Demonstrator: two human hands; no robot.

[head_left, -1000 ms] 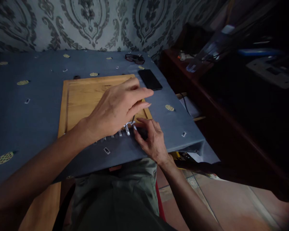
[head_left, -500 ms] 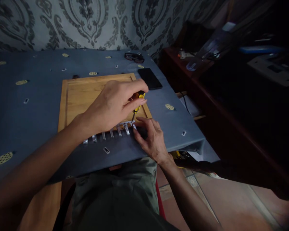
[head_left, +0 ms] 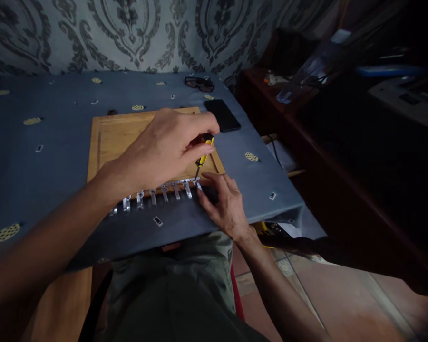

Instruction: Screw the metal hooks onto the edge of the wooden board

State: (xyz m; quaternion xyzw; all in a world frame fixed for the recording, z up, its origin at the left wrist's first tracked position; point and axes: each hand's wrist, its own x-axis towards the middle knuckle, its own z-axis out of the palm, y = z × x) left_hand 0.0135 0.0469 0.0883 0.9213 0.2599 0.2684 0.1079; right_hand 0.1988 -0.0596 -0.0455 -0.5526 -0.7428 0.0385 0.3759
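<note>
My left hand [head_left: 164,147] is closed on a small yellow-and-black screwdriver [head_left: 203,151], held nearly upright with its tip down at the right end of a row of several small metal brackets [head_left: 157,194]. The brackets lie along the near edge of a wooden board [head_left: 117,137]. My right hand [head_left: 224,204] rests on the blue tablecloth beside the last bracket, its fingertips pressed down there on a dark part that I cannot make out.
A black phone [head_left: 222,115] and dark glasses [head_left: 199,84] lie on the blue cloth-covered table [head_left: 39,156] beyond the board. A dark wooden shelf [head_left: 306,133] with clutter stands to the right. My lap is below the table's edge, over a tiled floor.
My left hand went from fingers stretched over the board to a closed grip on the screwdriver. More of the bracket row shows at the left. The right hand has barely moved.
</note>
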